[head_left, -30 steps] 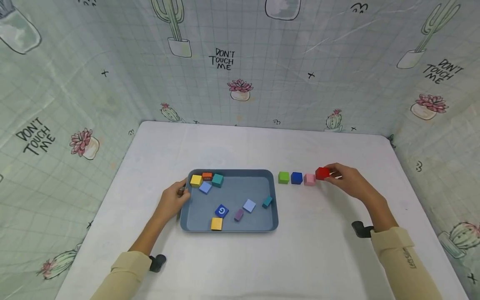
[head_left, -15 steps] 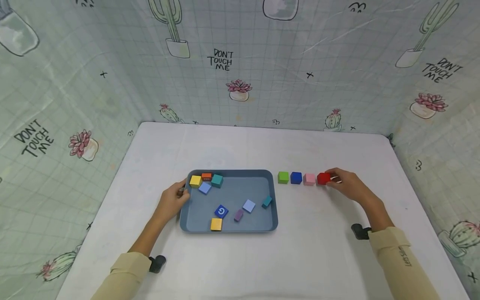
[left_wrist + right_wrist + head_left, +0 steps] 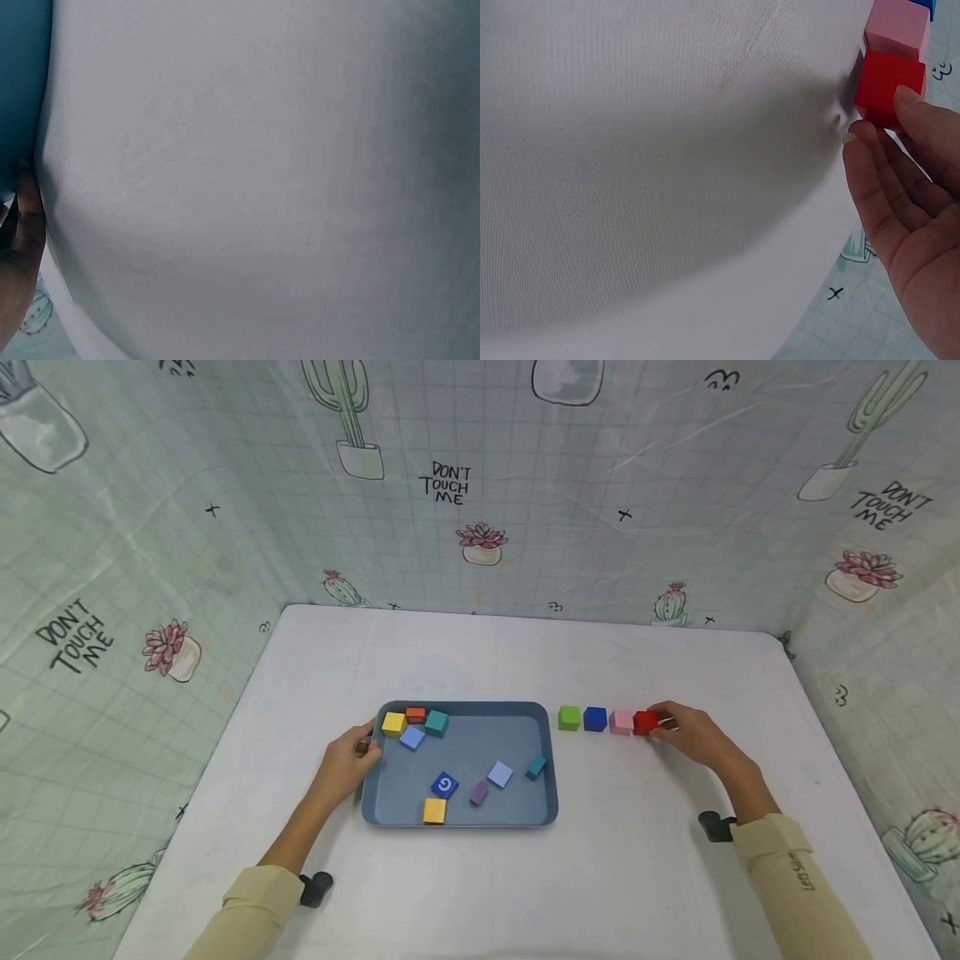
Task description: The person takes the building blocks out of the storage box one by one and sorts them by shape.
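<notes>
Head view: your right fingers (image 3: 672, 708) are pinching the red cube (image 3: 643, 723), now lining up against pink (image 3: 621, 722) beyond; left fingers (image 3: 358, 732) are gripping the tray (image 3: 495, 718).

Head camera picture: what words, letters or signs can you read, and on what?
"DON'T TOUCH ME": three times, on the patterned cloth.
"x": small crosses, also curly squiggles, same cloth.
Looks like "G": white, on the dark blue block in the tray.
Right sleeve: lettering too blurred to read surely.
Orange block: mark too small to read.
</notes>
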`<state>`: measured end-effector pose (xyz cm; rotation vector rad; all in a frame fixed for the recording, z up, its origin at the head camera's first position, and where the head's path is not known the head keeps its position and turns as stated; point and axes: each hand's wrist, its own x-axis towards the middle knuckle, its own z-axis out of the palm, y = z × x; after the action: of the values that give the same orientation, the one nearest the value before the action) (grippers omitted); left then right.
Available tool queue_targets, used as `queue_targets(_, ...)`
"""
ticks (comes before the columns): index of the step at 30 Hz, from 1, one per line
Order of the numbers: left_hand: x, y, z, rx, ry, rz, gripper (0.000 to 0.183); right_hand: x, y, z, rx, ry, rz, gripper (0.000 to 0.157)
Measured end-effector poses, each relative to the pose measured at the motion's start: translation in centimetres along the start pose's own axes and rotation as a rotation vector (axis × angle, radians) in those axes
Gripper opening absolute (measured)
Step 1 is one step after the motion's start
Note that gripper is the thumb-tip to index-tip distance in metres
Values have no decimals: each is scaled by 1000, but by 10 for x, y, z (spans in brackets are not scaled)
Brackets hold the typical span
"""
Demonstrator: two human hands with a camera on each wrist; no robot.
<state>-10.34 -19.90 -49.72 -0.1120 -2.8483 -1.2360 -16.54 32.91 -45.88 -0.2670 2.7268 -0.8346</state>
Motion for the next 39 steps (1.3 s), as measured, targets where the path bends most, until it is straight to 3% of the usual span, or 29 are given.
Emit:
queue_targets(7, 0, 0, 0, 1, 0, -4, 46, 4, 6, 4, -4, 1, -19, 43)
queue_targets(15, 0, 2, 0, 8, 0, -17, 47, 18, 37, 18, -48, 9, -10, 46)
queue_targets(24, 0, 0, 0, 12, 4, -16, 47, 5, 5, 7, -7, -26, 14, 43)
queue_targets(34, 0, 0, 1, 12, -8, -33, 49, 3, 3, 4, 16, -52, 42, 51)
queue_targets(39, 0, -1, 0, 13, -1, -14, 47, 1, 2, 2, 19, 0, 49, 58)
